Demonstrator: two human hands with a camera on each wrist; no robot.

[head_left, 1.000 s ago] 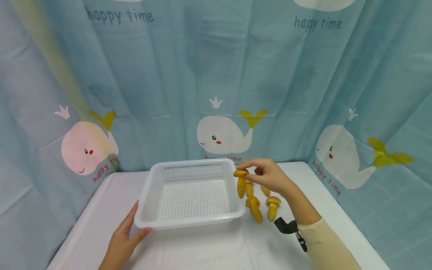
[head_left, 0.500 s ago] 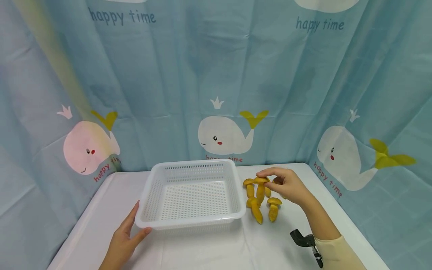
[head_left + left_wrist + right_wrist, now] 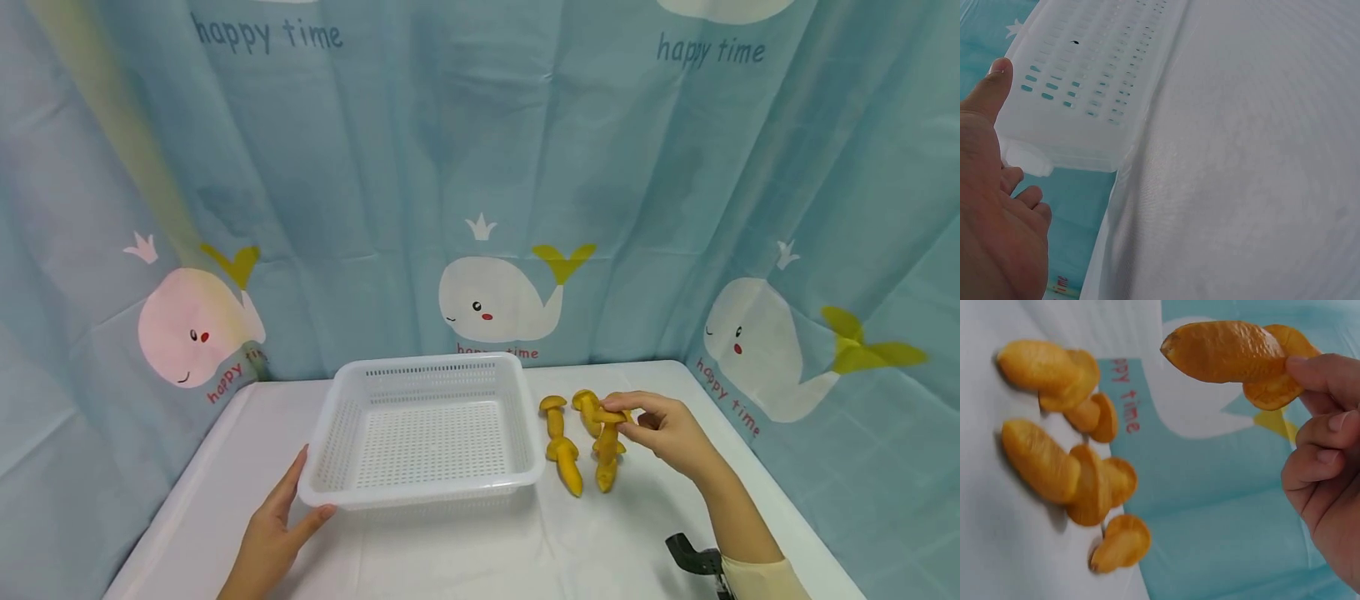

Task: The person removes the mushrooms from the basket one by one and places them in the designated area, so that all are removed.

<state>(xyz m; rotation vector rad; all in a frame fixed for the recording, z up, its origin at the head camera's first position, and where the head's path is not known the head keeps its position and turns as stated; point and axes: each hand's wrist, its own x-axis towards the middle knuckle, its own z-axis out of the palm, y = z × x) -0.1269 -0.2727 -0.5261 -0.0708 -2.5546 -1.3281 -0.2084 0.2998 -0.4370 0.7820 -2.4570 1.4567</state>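
Note:
A yellow-brown mushroom with a broad cap and thick stem is pinched at its cap between the thumb and fingers of my right hand. In the right wrist view this mushroom is raised above the others. Several similar mushrooms lie on the white table to the right of a white perforated basket, partly overlapped by the held one in the head view. My left hand grips the basket's near left corner, thumb on the near side and fingers along the left side.
White cloth covers the table. A light blue curtain with whale prints encloses the back and both sides. A black wrist mount sits by the right sleeve.
My right hand has carried the mushroom rightward from the basket's right rim, over the other mushrooms, to the right of the group. The left hand and basket stay in place.

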